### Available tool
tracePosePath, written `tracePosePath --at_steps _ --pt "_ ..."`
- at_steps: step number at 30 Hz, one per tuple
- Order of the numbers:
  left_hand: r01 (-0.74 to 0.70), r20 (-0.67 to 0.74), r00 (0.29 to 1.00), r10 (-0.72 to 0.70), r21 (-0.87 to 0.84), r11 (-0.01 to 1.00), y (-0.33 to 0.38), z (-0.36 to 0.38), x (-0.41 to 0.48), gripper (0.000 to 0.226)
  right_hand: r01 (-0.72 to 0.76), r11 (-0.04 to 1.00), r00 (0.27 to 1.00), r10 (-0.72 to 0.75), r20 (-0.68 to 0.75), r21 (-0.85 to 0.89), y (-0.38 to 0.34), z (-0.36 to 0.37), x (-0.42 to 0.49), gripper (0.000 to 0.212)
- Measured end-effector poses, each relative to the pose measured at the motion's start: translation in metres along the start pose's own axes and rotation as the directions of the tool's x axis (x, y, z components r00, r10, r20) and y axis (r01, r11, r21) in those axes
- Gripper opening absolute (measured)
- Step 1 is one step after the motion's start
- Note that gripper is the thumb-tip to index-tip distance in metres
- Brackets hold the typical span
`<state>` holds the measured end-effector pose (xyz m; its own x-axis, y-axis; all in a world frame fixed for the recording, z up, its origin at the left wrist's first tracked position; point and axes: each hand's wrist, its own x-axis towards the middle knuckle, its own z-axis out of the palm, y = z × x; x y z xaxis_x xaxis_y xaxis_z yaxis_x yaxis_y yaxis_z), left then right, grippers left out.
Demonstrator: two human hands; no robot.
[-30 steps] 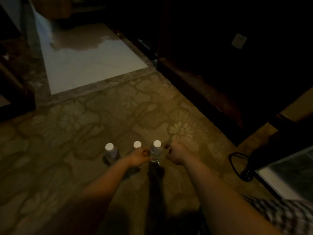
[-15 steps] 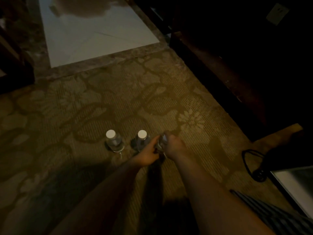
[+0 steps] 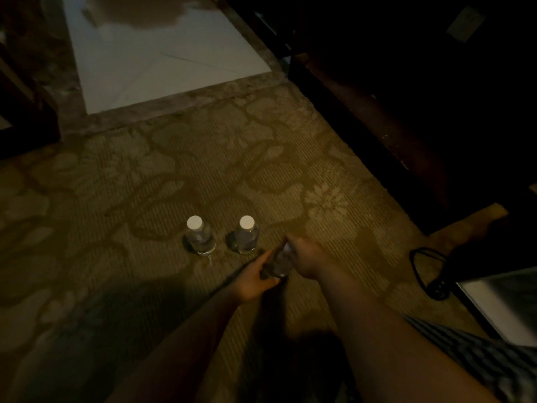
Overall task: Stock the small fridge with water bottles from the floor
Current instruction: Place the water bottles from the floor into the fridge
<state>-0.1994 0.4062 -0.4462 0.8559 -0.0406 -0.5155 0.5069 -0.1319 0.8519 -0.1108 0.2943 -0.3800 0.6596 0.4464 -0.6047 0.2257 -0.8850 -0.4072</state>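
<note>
Held bottle (image 3: 279, 264): was gripped between both hands, low over the carpet (image 3: 145, 175) towards its right edge; whether it was lifted clear could not be told.
Left hand (image 3: 252, 283): was curled round the bottle's lower body.
Right hand (image 3: 305, 257): was closed over its neck and cap.
Standing bottles: a left one (image 3: 200, 237) and a middle one (image 3: 247, 235) were set upright, side by side, near the held one.
Fridge: was not made out; a pale panel (image 3: 505, 306) was judged possibly its door.
Progress: was judged early, with all three bottles yet to be stocked.
</note>
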Motion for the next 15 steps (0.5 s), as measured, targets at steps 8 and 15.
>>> tracePosePath --at_steps 8,15 --pt "0.002 0.006 1.0 -0.003 0.022 1.0 -0.005 0.006 -0.04 0.064 0.094 0.995 0.985 -0.086 0.152 -0.044 -0.018 -0.013 -0.04 0.028" --pt "-0.181 -0.027 0.983 0.183 0.075 0.981 0.034 0.009 -0.07 0.058 0.171 0.981 0.969 -0.151 0.198 -0.09 -0.037 -0.064 -0.086 0.008"
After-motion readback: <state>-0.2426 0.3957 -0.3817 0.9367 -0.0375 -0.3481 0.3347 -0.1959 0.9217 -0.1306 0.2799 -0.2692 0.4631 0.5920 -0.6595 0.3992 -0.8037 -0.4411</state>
